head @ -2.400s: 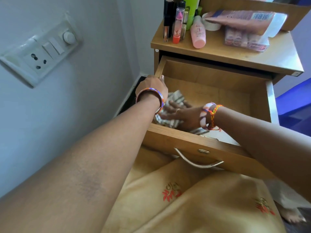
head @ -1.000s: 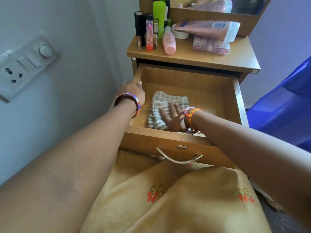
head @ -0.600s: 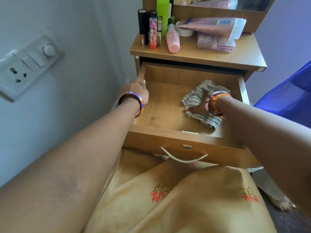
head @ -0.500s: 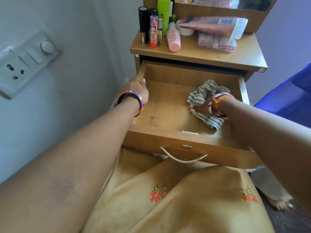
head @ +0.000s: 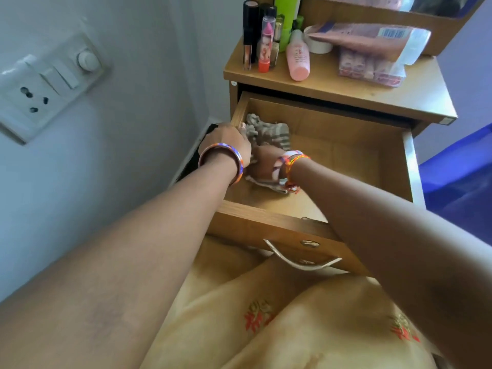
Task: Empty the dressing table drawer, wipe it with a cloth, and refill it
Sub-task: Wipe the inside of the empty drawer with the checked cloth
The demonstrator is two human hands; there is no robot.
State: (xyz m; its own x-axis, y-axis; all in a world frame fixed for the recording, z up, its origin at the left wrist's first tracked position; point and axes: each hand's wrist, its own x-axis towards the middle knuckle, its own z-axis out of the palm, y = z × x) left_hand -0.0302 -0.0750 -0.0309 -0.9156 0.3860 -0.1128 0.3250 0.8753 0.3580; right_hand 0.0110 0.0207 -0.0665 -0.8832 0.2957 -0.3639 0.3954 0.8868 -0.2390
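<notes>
A white switch-and-socket plate (head: 45, 86) is mounted on the wall at the far left. To its right, the left forearm extends to the open drawer (head: 343, 145). The left hand (head: 229, 141) rests on the drawer's left side wall, fingers curled over the top edge; a multicoloured bangle (head: 222, 162) sits on the wrist. Just beside it, inside the drawer at the left side, lies the striped cloth (head: 263, 133), bunched up against the left wall and rear area of the drawer floor. The right hand (head: 263, 162) lies on the cloth, directly next to the left hand; the cloth shows both beyond and below it. Whether its fingers are spread flat or curled into the fabric cannot be determined, as the left hand and wrist bands (head: 288, 169) cover them. The remaining drawer floor to the right shows bare wood. A metal handle (head: 300, 258) is fixed to the drawer front.

Above the drawer, the worktop (head: 399, 94) carries, from left to right: a dark cosmetic tube (head: 249, 30), a lipstick with a clear cap (head: 266, 43), a green bottle (head: 286, 17), a pink bottle (head: 298, 58), a white jar (head: 318, 43), and pink packets (head: 372, 54). Blue fabric (head: 458, 182) appears at the far right.
</notes>
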